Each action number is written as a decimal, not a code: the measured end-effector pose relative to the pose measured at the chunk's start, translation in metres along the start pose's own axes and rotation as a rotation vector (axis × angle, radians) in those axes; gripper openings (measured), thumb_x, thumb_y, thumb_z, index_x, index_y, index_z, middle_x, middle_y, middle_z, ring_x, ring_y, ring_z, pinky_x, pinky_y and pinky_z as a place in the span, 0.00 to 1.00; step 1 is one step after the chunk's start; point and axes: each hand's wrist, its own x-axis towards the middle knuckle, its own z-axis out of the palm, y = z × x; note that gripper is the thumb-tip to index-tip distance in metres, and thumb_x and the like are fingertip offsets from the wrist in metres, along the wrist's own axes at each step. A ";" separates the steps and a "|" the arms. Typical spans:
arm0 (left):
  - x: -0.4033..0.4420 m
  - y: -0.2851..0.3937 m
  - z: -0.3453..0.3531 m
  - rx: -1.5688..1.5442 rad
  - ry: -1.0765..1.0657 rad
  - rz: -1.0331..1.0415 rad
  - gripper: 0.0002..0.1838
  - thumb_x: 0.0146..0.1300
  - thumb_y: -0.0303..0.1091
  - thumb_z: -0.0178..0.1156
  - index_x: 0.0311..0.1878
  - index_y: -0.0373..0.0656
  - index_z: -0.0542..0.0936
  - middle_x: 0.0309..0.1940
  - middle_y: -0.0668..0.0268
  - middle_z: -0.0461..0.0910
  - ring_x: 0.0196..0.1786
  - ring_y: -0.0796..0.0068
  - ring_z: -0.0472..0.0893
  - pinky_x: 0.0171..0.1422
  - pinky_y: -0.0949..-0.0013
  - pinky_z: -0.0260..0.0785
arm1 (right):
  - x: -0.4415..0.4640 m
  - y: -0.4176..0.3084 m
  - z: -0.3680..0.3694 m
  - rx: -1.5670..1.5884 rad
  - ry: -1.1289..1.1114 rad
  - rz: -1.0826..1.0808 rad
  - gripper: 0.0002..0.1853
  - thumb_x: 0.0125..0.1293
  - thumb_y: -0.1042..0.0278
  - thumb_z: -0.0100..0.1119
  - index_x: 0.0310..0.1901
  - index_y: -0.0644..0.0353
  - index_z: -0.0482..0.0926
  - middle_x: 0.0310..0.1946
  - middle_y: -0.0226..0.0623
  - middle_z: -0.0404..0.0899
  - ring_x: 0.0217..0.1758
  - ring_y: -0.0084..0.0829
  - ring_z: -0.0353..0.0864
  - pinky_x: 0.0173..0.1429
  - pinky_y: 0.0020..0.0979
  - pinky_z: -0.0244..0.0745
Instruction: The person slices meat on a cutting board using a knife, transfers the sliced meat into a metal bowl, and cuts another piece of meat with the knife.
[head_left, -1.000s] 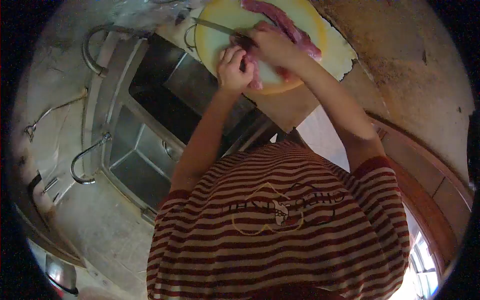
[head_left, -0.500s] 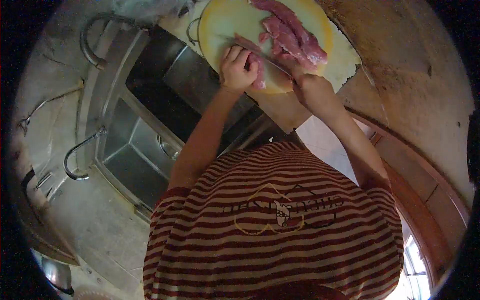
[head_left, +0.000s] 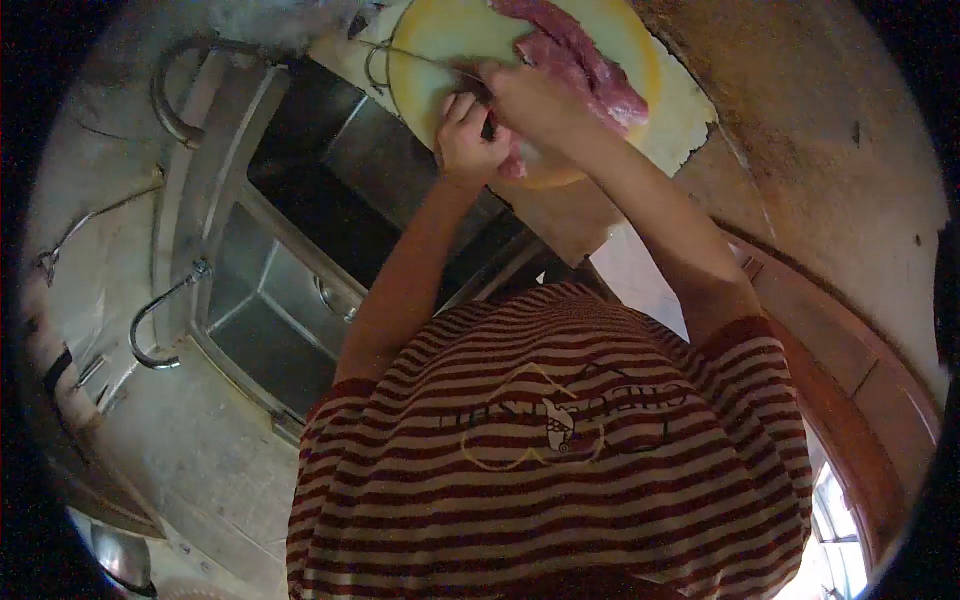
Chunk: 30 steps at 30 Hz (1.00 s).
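On the round pale cutting board (head_left: 425, 85), my left hand (head_left: 470, 142) is curled with its fingers closed on a small piece of raw meat (head_left: 514, 163). Just beyond it, my right hand (head_left: 525, 98) grips a knife (head_left: 432, 62), whose thin blade points left across the board toward its ring handle. The knife's own handle is hidden in my fist. Larger strips of raw meat (head_left: 590, 65) lie at the board's far right, partly behind my right hand and forearm.
A double steel sink (head_left: 270, 310) lies to the left, with a curved faucet (head_left: 150, 335) at its side and a thicker curved pipe (head_left: 165, 95) further off. The board rests on a ragged-edged pale sheet (head_left: 690, 110) atop the worn counter (head_left: 800, 120).
My right hand has moved left and away from me with the knife, from the board's near right edge to beside my left hand. The blade now reaches past the board's left rim.
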 end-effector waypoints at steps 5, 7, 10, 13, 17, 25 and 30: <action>-0.002 -0.001 0.002 -0.002 0.029 0.034 0.10 0.45 0.28 0.58 0.33 0.37 0.78 0.36 0.57 0.76 0.40 0.54 0.75 0.46 0.58 0.70 | 0.021 0.019 -0.032 0.124 -0.127 0.059 0.19 0.58 0.74 0.49 0.52 0.63 0.70 0.31 0.52 0.79 0.35 0.49 0.80 0.38 0.44 0.75; 0.001 -0.001 0.002 0.010 0.050 0.048 0.10 0.45 0.28 0.58 0.33 0.37 0.78 0.37 0.58 0.76 0.40 0.54 0.75 0.46 0.58 0.70 | 0.002 0.031 -0.041 0.183 -0.199 0.130 0.19 0.59 0.73 0.49 0.54 0.63 0.70 0.33 0.52 0.79 0.36 0.48 0.80 0.39 0.43 0.75; -0.004 -0.001 0.006 -0.006 0.053 0.019 0.10 0.45 0.28 0.58 0.34 0.37 0.78 0.38 0.58 0.76 0.40 0.54 0.76 0.46 0.58 0.70 | -0.044 0.039 -0.024 0.187 0.059 0.015 0.13 0.58 0.65 0.54 0.43 0.62 0.73 0.36 0.55 0.77 0.40 0.52 0.79 0.43 0.47 0.74; -0.007 -0.003 0.005 -0.007 0.043 -0.008 0.11 0.44 0.27 0.59 0.35 0.37 0.78 0.40 0.58 0.76 0.41 0.54 0.76 0.46 0.59 0.70 | -0.100 0.012 -0.020 -0.009 0.156 -0.035 0.18 0.61 0.68 0.54 0.52 0.61 0.70 0.33 0.55 0.78 0.34 0.51 0.79 0.39 0.46 0.74; -0.010 -0.003 0.004 0.002 0.022 -0.020 0.12 0.47 0.28 0.60 0.38 0.39 0.79 0.43 0.58 0.76 0.45 0.54 0.77 0.50 0.58 0.71 | -0.114 0.029 -0.040 -0.048 -0.098 0.254 0.18 0.60 0.67 0.55 0.52 0.60 0.69 0.30 0.55 0.78 0.33 0.53 0.79 0.38 0.48 0.74; -0.010 -0.006 0.008 -0.031 0.068 -0.017 0.13 0.43 0.27 0.59 0.35 0.38 0.78 0.40 0.59 0.76 0.42 0.55 0.76 0.47 0.59 0.70 | -0.099 0.025 -0.051 0.052 0.266 0.091 0.22 0.60 0.70 0.55 0.55 0.63 0.64 0.32 0.57 0.78 0.34 0.55 0.79 0.38 0.46 0.75; -0.008 -0.003 0.006 -0.011 0.071 -0.018 0.12 0.44 0.27 0.59 0.35 0.38 0.78 0.39 0.58 0.77 0.42 0.54 0.76 0.47 0.58 0.70 | -0.111 -0.009 -0.033 0.128 -0.149 0.343 0.23 0.60 0.70 0.53 0.56 0.66 0.62 0.38 0.59 0.76 0.38 0.55 0.78 0.39 0.48 0.74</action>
